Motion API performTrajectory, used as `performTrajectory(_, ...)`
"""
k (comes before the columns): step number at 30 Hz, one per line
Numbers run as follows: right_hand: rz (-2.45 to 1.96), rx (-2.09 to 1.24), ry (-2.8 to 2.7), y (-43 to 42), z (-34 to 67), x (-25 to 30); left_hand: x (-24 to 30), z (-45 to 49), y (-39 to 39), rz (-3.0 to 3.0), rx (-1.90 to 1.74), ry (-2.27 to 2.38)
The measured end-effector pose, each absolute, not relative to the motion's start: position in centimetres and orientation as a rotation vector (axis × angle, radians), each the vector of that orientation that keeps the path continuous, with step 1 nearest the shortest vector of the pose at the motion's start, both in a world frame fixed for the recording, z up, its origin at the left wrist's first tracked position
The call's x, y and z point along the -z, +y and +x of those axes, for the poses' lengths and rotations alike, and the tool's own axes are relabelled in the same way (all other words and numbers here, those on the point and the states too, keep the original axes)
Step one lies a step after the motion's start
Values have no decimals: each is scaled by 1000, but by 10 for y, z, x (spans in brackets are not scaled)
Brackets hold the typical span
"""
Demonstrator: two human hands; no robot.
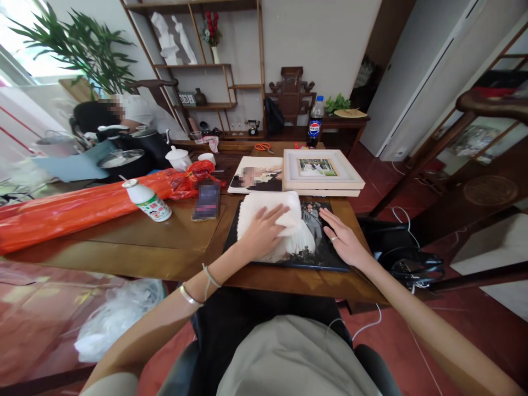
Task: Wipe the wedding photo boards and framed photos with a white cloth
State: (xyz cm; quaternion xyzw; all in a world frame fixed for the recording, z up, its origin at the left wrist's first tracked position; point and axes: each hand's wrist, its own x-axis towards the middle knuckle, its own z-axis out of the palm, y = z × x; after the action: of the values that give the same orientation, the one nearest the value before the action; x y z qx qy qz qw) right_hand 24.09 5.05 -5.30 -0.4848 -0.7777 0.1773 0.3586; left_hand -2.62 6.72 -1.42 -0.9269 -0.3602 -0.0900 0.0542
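Observation:
A dark wedding photo panel (324,258) lies flat near the front edge of the wooden table. My left hand (264,228) rests flat on a folded white cloth (258,204), fingers spread, pressing it onto the panel's left half. The cloth hides part of the picture; a figure in a suit shows to its right. My right hand (340,236), with a ring on one finger, lies stretched out along the panel's right side. Nothing is held in it. Just behind the panel are a white-framed photo (350,173) and a second photo print (241,165).
Red plastic wrapping (82,203), a white bottle (147,201) and a phone (207,202) lie on the left. Orange-handled scissors (264,147) and a cola bottle (315,122) are at the back. A wooden chair (466,126) stands on the right. Pots (127,159) stand at far left.

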Motion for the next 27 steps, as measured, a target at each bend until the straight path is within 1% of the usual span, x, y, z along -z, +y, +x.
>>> performTrajectory(5,-1203,-440,-2020,52,242,55,12,13,31,-2871,264,-933)
performTrajectory(9,-1205,-460,-2018,52,243,54,13,11,-10,-2903,276,-821)
performTrajectory(11,-1220,-457,-2010,51,243,54,10,6,-17,-2932,265,-789)
performTrajectory(14,-1240,-407,-2014,51,242,54,4,5,2,-2942,250,-875)
performTrajectory(19,-1253,-348,-2014,51,239,54,-8,23,77,-2944,372,-1056)
performTrajectory(23,-1285,-355,-1992,51,239,55,-17,48,114,-3105,530,-899)
performTrajectory(27,-1290,-353,-1990,50,240,56,-19,61,124,-3286,668,-787)
